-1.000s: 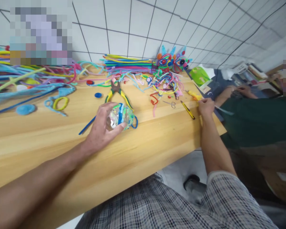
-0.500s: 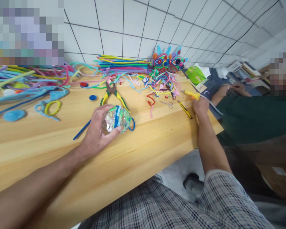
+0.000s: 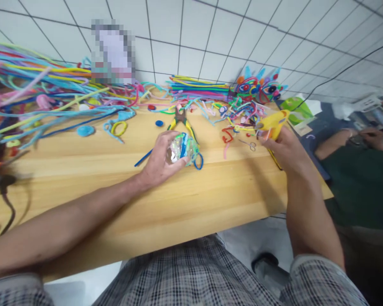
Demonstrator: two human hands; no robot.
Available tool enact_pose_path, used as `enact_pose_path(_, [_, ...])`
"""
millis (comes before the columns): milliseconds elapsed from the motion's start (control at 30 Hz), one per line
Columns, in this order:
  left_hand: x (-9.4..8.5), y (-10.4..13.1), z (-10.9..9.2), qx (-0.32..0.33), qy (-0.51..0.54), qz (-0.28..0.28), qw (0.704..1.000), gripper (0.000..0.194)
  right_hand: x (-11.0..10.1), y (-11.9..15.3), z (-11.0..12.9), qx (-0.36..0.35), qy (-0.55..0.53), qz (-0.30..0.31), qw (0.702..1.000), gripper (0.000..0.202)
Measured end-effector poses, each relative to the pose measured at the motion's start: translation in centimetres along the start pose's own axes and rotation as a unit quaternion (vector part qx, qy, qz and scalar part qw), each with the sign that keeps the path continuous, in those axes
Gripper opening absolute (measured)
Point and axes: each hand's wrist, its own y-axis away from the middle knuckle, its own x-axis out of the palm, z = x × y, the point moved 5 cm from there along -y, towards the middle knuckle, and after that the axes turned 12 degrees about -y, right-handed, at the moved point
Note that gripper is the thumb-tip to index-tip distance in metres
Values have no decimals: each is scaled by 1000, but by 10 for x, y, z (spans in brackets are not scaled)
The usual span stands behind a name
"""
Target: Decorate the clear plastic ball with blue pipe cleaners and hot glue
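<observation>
My left hand (image 3: 161,159) is wrapped round a clear ball (image 3: 190,148) trimmed with green and blue pieces, a blue band across its middle. A blue loop (image 3: 198,161) sticks out at the ball's right side. Just behind lie pliers (image 3: 180,117) with yellow and green handles. In my right hand (image 3: 285,146), raised over the table's right side, is a yellow glue gun (image 3: 273,124), its nozzle pointing left. Under it and to the left are small scissors (image 3: 248,145). A yellow cutter knife (image 3: 276,159) is partly hidden by that hand.
Loose pipe cleaners (image 3: 67,104) cover the back left, with a straight bundle (image 3: 199,88) by the wall. Two colourful masks (image 3: 258,87) stand at the back right. A black plug and cord (image 3: 3,182) lie at the left edge. A co-worker's arm (image 3: 333,144) is at the right.
My right hand has lifted the glue gun off the table's right side and swung it up. My left hand keeps its hold on the ball. The view has turned left.
</observation>
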Motion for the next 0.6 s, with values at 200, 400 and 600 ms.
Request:
enact_pose_path(200, [1,-2,0,15,-3,2,1000,66,72,5,29,-8,-115,105,988,36])
enact_pose_path(400, [4,-2,1,8,17,-4,1000,66,111,-5,25,-95,61,17,994,45])
enact_pose_path(600, [3,-1,1,1,32,-7,999,70,126,2,27,-163,134,15,977,39])
